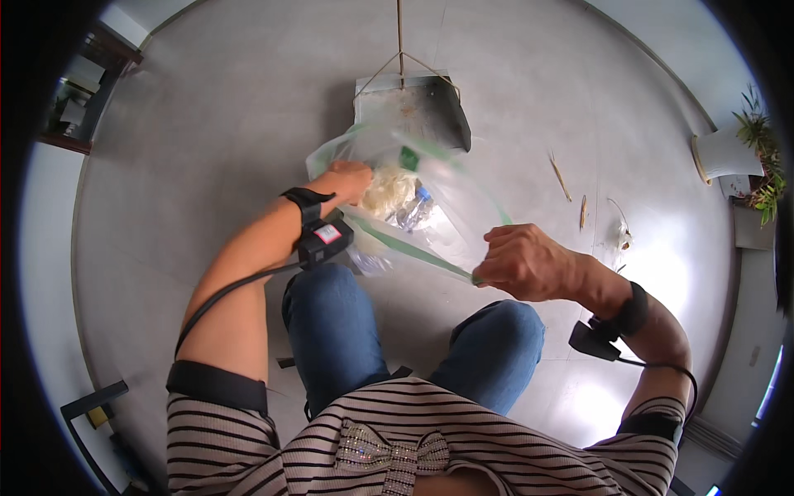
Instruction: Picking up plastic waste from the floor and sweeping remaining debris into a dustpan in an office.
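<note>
A clear plastic bag (462, 232) with a green edge is spread wide between my two hands. My right hand (524, 263) is closed on its green edge at the right. At the bag's left side is my left hand (347, 180), its fingers curled and partly hidden, so what it grips is not plain. Inside the bag are pale crumpled material (388, 189), a plastic bottle with a blue cap (415, 208) and a small green piece (409, 159). Just beyond the bag, a dustpan (412, 111) with a long thin handle lies on the floor, with brownish debris in it.
Thin dry brownish pieces (561, 180) and a small whitish clump (623, 239) lie on the grey floor at the right. A white plant pot (726, 155) stands by the right wall. My knees (332, 322) are just below the bag. Dark-framed furniture (93, 403) is at the lower left.
</note>
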`<state>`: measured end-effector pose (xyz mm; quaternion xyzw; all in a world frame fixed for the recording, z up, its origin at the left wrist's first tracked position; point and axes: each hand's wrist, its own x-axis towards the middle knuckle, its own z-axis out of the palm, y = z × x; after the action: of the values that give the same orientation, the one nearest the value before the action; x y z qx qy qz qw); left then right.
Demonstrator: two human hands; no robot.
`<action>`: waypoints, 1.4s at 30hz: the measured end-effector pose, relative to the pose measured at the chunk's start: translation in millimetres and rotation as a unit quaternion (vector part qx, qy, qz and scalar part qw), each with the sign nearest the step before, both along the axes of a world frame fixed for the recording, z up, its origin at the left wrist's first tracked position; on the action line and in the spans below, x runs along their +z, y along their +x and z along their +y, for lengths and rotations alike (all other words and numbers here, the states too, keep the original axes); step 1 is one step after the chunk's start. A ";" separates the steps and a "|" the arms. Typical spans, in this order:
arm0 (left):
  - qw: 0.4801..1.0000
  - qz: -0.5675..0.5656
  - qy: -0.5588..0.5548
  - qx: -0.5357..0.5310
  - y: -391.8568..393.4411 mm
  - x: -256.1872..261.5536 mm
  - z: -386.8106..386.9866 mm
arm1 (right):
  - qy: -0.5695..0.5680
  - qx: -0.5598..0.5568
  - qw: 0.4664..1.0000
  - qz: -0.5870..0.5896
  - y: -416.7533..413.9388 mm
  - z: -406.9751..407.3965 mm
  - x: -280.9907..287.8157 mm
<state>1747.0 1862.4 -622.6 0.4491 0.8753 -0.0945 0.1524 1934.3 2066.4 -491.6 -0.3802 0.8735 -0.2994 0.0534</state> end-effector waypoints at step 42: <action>0.854 -0.222 -0.029 0.470 141.2 388.7 -401.0 | 0.131 -0.509 0.765 -0.372 12.9 -29.4 196.7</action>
<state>1888.2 1461.4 -233.9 -0.0118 0.9220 0.0655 0.3815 1947.2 2037.0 -294.9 0.2723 0.8811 -0.2832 0.2633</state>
